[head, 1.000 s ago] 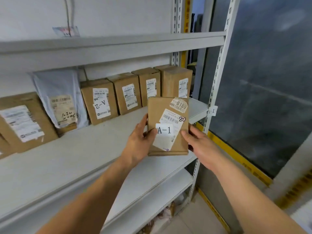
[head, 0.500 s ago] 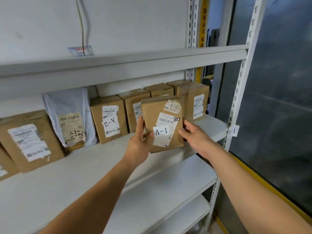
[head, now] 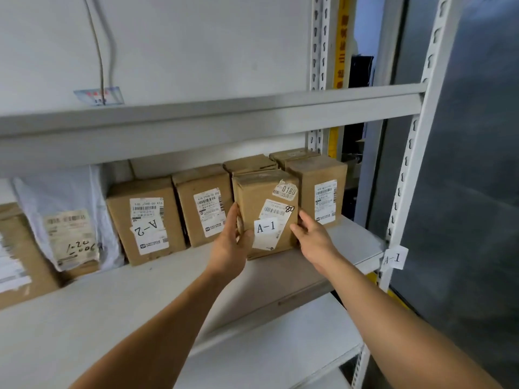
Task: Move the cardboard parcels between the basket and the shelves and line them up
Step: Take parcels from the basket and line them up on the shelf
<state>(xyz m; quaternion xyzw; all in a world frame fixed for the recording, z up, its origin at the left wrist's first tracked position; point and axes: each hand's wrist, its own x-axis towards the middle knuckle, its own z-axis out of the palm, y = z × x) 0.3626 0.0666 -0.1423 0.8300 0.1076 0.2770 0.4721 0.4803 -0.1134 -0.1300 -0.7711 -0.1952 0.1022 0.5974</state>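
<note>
A small cardboard parcel labelled A-1 [head: 264, 192] stands upright, its bottom edge at the surface of the middle shelf [head: 140, 290]. It sits just in front of a row of similar parcels along the back wall. My left hand [head: 229, 245] grips its left side with the thumb on the front. My right hand [head: 313, 238] holds its right edge, fingers going behind it. In the row are the A-2 parcel [head: 143, 220], an unmarked one [head: 205, 209] and another at the right end [head: 323, 197]. No basket is in view.
A grey poly mailer [head: 64, 209] and a larger box [head: 16, 262] lean at the shelf's left. The upper shelf beam [head: 224, 122] hangs low overhead. A slotted post [head: 407, 164] with an A-1 tag [head: 394, 258] bounds the right. A lower shelf [head: 280, 346] lies beneath.
Both hands carried the A-1 parcel up and away from me, from in front of the shelf edge to the row at the back of the shelf.
</note>
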